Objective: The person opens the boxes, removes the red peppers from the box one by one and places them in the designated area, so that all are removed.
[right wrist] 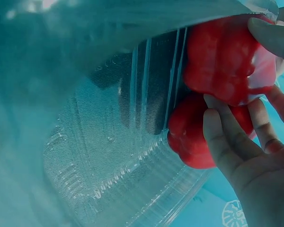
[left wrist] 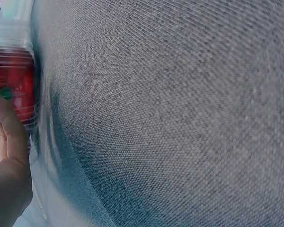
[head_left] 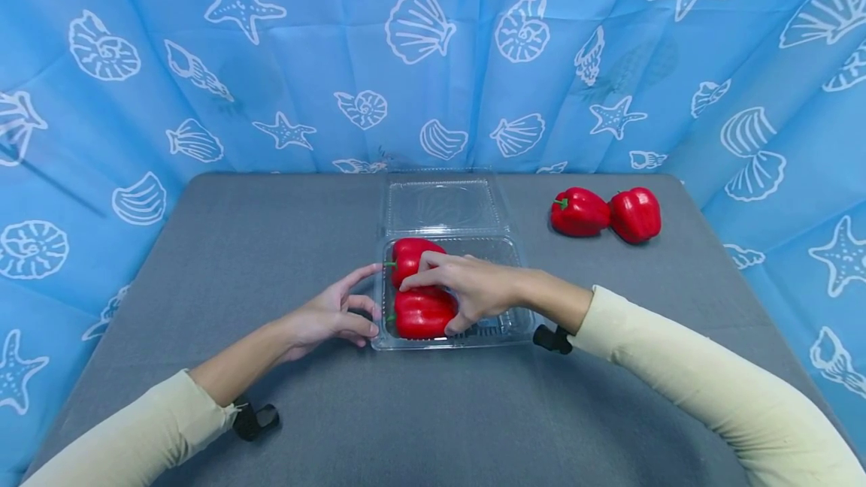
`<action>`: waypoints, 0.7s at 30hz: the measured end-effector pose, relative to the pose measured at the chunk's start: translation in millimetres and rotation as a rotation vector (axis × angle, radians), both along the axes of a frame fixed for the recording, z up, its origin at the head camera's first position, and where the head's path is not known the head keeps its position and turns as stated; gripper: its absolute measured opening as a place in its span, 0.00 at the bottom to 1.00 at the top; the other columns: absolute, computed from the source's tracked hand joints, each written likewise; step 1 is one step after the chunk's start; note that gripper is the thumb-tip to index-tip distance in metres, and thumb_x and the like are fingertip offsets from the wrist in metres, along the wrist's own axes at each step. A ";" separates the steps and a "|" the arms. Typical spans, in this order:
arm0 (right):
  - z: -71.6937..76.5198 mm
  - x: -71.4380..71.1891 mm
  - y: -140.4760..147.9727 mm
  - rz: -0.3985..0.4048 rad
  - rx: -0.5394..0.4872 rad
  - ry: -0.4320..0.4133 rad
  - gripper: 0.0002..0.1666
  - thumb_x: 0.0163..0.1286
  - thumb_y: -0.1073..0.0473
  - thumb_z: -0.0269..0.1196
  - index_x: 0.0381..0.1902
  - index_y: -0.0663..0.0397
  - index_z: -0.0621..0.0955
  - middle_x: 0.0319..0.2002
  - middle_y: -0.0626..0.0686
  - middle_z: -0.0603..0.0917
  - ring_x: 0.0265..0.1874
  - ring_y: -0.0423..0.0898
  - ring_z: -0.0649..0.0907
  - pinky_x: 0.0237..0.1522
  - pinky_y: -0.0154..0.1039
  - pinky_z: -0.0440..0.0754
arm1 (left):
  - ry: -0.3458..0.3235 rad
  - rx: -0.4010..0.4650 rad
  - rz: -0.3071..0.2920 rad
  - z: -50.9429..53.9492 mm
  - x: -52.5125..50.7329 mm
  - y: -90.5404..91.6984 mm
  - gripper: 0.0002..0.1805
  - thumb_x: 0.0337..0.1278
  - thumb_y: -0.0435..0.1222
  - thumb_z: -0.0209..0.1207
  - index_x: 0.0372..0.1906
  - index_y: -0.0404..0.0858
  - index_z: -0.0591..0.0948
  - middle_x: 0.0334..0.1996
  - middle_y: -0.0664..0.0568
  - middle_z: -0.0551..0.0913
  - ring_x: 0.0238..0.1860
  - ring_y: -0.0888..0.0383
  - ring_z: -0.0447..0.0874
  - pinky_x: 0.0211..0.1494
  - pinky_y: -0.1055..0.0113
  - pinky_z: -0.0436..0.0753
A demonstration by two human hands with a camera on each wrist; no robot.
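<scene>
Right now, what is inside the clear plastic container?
In the container are a farther red pepper and a nearer red pepper, which the right hand holds. That hand covers parts of both, and the container floor beneath them cannot be seen.

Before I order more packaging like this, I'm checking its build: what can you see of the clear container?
The clear container looks like thin plastic, shallow, with ridged walls and an attached lid folded open on its far side. It lies on the gray table. Two red peppers lie in its left part. The left hand appears to touch its left rim; the right hand reaches in, gripping the nearer pepper.
</scene>
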State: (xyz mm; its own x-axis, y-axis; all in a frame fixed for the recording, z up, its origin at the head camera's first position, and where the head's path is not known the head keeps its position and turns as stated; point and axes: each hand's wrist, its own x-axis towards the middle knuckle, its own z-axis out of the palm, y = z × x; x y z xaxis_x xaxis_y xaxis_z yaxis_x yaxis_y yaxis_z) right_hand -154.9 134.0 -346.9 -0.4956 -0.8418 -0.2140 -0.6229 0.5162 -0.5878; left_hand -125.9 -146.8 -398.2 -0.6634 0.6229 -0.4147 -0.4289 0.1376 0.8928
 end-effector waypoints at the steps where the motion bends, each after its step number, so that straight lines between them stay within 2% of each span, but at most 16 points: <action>1: 0.1 -0.2 -0.3 0.000 0.002 -0.001 0.49 0.48 0.57 0.79 0.69 0.41 0.72 0.56 0.44 0.72 0.58 0.42 0.70 0.49 0.37 0.80 | -0.001 0.000 0.000 0.1 0.0 -0.1 0.48 0.62 0.30 0.62 0.79 0.48 0.47 0.42 0.47 0.82 0.38 0.54 0.84 0.46 0.61 0.84; 21: 1.4 -3.7 -1.7 0.014 -0.002 -0.047 0.48 0.47 0.58 0.78 0.68 0.42 0.73 0.56 0.44 0.71 0.58 0.42 0.69 0.50 0.39 0.79 | -0.004 -0.002 0.005 1.3 -0.1 1.6 0.48 0.62 0.31 0.62 0.79 0.48 0.47 0.42 0.47 0.82 0.39 0.54 0.84 0.46 0.60 0.84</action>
